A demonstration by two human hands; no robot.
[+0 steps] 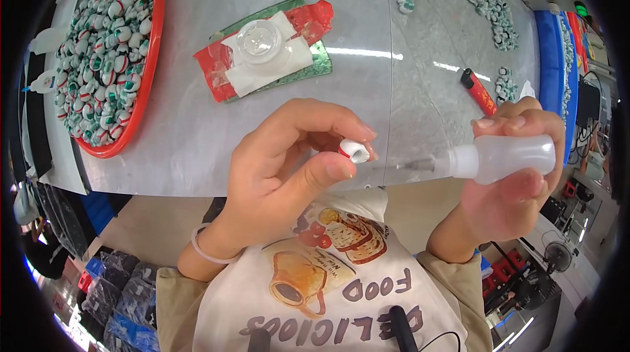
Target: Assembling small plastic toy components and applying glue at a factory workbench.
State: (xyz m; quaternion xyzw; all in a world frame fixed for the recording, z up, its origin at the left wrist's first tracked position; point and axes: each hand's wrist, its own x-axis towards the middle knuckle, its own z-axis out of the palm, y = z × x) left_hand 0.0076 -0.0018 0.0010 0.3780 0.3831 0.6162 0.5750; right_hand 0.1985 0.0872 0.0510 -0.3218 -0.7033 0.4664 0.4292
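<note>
Between the thumb and fingers of my left hand (272,178) is a small hollow white piece with a red edge (356,151). Its opening faces right. My right hand (495,211) is wrapped round a translucent squeeze bottle (504,155), tipped on its side. The bottle's thin needle tip (420,165) points left at the piece, with a short gap that looks free of contact. Both hands are above the table's near edge. Whether liquid leaves the tip is too small to tell.
At the left stands a red basin (157,30) heaped with white, green and red pieces. A clear round cup (260,40) sits on white paper over red and green wrapping. A red lighter (479,92) lies at right, near a spread of green-and-white pieces (489,7).
</note>
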